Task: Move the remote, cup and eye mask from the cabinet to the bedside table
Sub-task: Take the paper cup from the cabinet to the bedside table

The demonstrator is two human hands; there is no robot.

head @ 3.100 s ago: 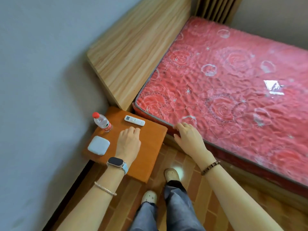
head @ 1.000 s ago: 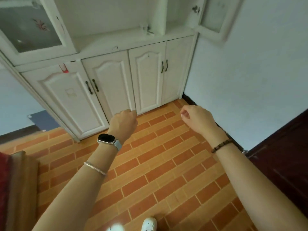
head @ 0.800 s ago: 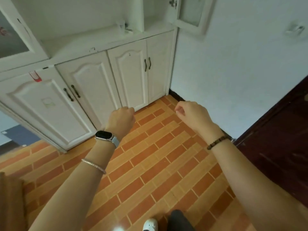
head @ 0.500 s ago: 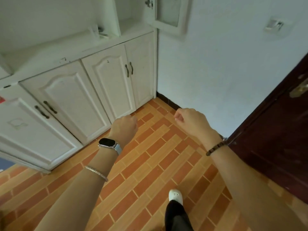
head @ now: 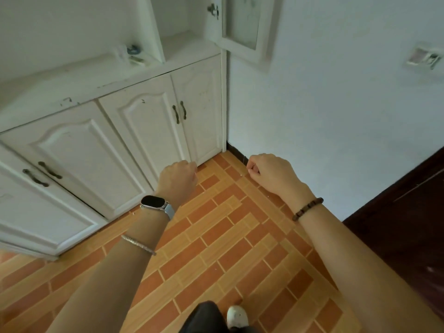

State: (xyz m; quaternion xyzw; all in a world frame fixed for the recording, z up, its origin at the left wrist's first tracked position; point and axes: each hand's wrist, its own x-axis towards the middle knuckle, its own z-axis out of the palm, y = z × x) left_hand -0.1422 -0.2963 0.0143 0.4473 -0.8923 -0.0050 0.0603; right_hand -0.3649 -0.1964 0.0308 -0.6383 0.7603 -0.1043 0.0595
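Observation:
The white cabinet [head: 72, 85] stands ahead on the left. On its ledge, beside an upright divider, sits a small blurred cluster of items [head: 131, 54]: something clear like a cup and something dark blue behind it. I cannot tell which is which. My left hand [head: 177, 181] hovers over the floor in front of the lower doors, its fingers curled into a loose fist with nothing in it. Apart from it to the right is my right hand [head: 271, 173], also curled and holding nothing. No remote or bedside table is in view.
Closed lower cabinet doors [head: 149, 131] have dark handles. An upper glass door [head: 242, 27] hangs open near the white wall. A dark red door [head: 408, 212] is at the right. Orange brick-pattern floor [head: 216, 248] lies below, with my shoe [head: 236, 317] on it.
The view has turned from the bedside table and bed to the cabinet, then come nearer and swung right. Both hands stay curled and empty, held out in front.

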